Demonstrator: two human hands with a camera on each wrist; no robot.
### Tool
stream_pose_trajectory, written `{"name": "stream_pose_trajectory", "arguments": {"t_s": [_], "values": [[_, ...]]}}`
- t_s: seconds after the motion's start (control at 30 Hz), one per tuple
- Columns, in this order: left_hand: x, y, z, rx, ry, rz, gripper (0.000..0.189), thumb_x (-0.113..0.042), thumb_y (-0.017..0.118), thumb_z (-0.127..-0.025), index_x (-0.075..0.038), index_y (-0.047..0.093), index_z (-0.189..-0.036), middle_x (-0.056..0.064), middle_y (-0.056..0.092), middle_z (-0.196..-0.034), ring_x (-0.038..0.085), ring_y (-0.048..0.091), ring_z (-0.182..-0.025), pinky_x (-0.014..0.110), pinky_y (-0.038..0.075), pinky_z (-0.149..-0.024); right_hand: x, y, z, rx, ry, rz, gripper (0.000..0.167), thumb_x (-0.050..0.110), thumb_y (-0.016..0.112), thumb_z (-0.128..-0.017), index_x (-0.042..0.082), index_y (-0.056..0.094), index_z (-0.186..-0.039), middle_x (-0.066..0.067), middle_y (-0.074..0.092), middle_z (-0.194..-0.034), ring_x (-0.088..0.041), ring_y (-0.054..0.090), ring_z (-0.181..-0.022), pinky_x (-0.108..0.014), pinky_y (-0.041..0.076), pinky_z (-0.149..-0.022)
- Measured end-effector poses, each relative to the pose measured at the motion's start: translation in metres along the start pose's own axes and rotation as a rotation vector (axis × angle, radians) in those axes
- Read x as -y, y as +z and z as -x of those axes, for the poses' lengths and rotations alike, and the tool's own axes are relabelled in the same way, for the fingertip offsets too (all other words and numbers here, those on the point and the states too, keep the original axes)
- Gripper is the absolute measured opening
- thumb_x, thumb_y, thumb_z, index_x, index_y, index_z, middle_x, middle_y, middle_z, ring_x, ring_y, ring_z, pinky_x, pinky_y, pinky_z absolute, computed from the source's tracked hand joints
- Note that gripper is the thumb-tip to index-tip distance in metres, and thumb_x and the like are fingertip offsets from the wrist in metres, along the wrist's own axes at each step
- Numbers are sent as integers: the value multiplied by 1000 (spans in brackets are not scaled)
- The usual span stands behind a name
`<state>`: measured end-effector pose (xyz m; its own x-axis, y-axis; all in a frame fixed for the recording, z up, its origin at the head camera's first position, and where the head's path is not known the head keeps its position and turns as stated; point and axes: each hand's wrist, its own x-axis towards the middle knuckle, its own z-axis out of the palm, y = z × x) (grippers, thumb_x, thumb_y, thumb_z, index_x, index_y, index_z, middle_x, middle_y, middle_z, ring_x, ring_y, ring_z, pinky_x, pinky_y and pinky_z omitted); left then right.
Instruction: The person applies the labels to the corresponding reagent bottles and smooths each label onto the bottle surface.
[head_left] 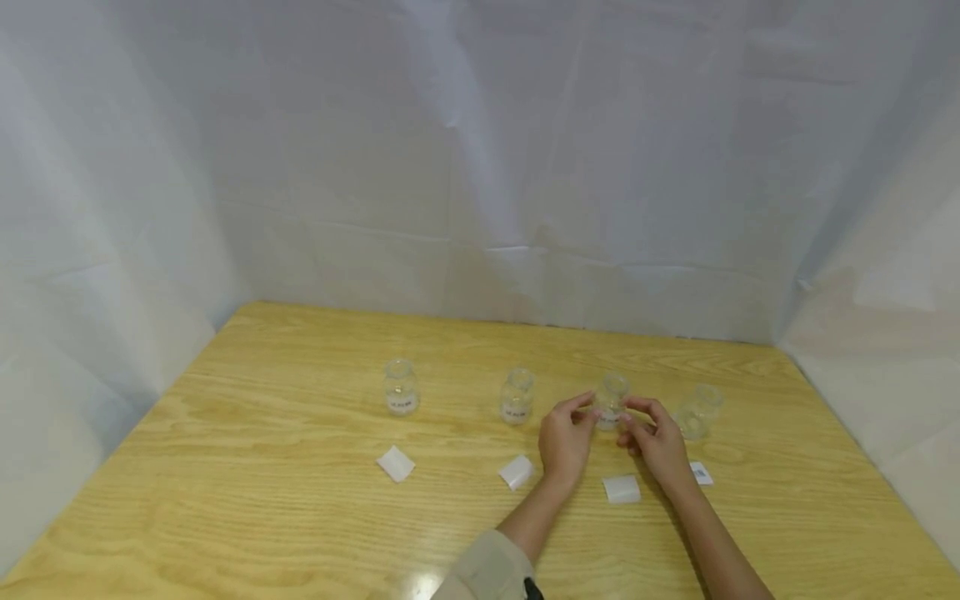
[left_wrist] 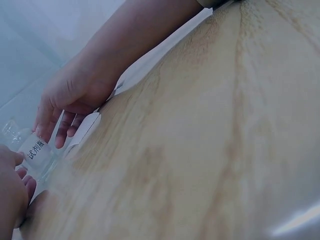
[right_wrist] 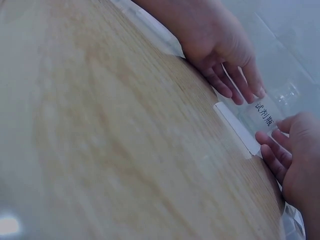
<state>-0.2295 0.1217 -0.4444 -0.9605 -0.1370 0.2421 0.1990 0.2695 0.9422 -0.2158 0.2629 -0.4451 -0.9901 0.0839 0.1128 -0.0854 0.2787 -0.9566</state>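
A small clear glass reagent bottle stands upright on the table between my hands, with a white label printed in black characters across its front. My left hand holds the bottle from the left, thumb at the label's edge. From the other side my right hand grips it, its thumb at the opposite end of the label. The right hand's other fingers hang curled below, near the table. In front of this bottle lies a curled white paper piece.
Two labelled bottles stand to the left, one farther and one nearer. Another clear bottle is just right of my right hand. White paper pieces lie before the left bottles; a blue-marked card lies right. White sheeting encloses the table.
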Motion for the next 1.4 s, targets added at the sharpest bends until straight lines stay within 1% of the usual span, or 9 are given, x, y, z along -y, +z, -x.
{"name": "stream_pose_trajectory", "arguments": {"t_s": [0.1,0.2,0.37,0.5,0.6,0.73,0.93,1.2,1.4], "values": [[-1,1,0,25,-22,-9,28,-10,73,-77,-16,70,-103,-8,66,-95,7,60,-77,22,46,-59,-2,-1,-1,5,-13,19,35,3,54,-91,-3,44,-124,-20,48,-119,-10,60,-67,-21,47,-57],[-2,2,1,46,-37,-49,34,-8,75,-74,-19,68,-106,-12,64,-98,8,59,-80,23,45,-61,-2,-1,-1,16,-26,81,43,-1,57,-86,-1,41,-126,-19,44,-125,-9,57,-70,-20,46,-59],[0,5,2,25,20,-145,43,-9,79,-68,-21,65,-108,-13,62,-97,6,57,-78,20,43,-59,-2,0,-1,38,-54,151,54,3,65,-84,-2,35,-129,-20,40,-127,-12,57,-76,-21,47,-64],[2,7,2,-13,82,-173,43,-9,81,-67,-19,65,-106,-11,63,-96,5,57,-76,18,42,-57,-1,0,-1,30,-75,161,55,4,66,-84,-3,34,-128,-22,40,-126,-14,58,-75,-21,48,-63],[3,7,2,-26,102,-160,42,-7,79,-68,-19,66,-105,-10,63,-95,5,58,-75,18,42,-57,0,0,-2,25,-76,158,53,4,65,-84,-2,35,-128,-21,42,-124,-13,57,-74,-21,47,-63],[3,8,2,-24,100,-127,41,-4,78,-69,-18,66,-105,-11,63,-95,5,58,-75,18,43,-57,0,0,-2,23,-67,123,50,-2,62,-85,-2,36,-128,-21,43,-122,-12,58,-72,-22,49,-63],[3,7,2,-22,93,-104,41,0,77,-68,-17,67,-104,-9,64,-94,4,57,-72,18,43,-57,-4,0,-3,0,-73,78,43,-9,58,-85,-2,41,-124,-22,47,-117,-12,59,-66,-22,48,-55],[2,6,2,-36,81,-103,39,2,76,-68,-17,69,-102,-8,65,-92,3,56,-70,19,42,-56,-4,0,-3,-11,-64,62,37,-9,54,-87,-2,42,-122,-22,48,-116,-11,58,-64,-21,46,-53],[2,4,3,-38,74,-71,33,1,72,-72,-16,69,-101,-8,66,-92,2,57,-69,19,43,-55,-3,2,-2,-2,-34,34,36,-5,52,-90,-2,40,-124,-23,47,-118,-10,58,-66,-21,47,-54]]}}
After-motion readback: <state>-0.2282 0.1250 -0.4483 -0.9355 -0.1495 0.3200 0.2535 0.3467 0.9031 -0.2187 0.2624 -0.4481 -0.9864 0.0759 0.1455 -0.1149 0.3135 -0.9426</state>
